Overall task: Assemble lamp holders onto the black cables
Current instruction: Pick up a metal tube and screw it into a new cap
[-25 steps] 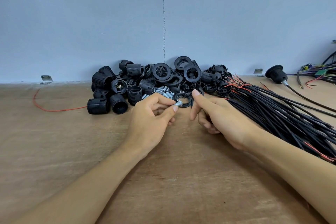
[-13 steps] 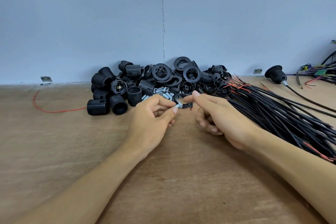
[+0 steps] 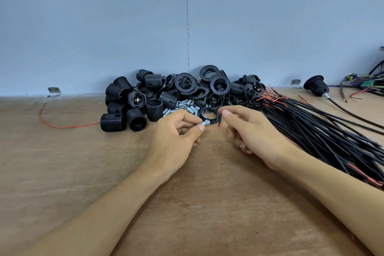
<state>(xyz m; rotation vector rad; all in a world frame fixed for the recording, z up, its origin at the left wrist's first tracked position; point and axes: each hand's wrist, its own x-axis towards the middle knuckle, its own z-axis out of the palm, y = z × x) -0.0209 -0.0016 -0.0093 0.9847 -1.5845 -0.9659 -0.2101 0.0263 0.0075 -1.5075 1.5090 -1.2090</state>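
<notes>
The right hand (image 3: 252,131) is drawing back to the right, away from the left hand (image 3: 176,137). A small gap is opening between the black cable end (image 3: 219,120) it pinches and the threaded metal nipple (image 3: 205,122) pinched in the left fingertips. Its thumb, which half a second ago was reaching across to the nipple, is pulling clear. The black ring (image 3: 208,112) lying just behind is coming back into view between the two hands.

Wooden bench (image 3: 83,172), lamp holder pile (image 3: 166,97), black cables (image 3: 322,131), red wire (image 3: 62,125)
</notes>
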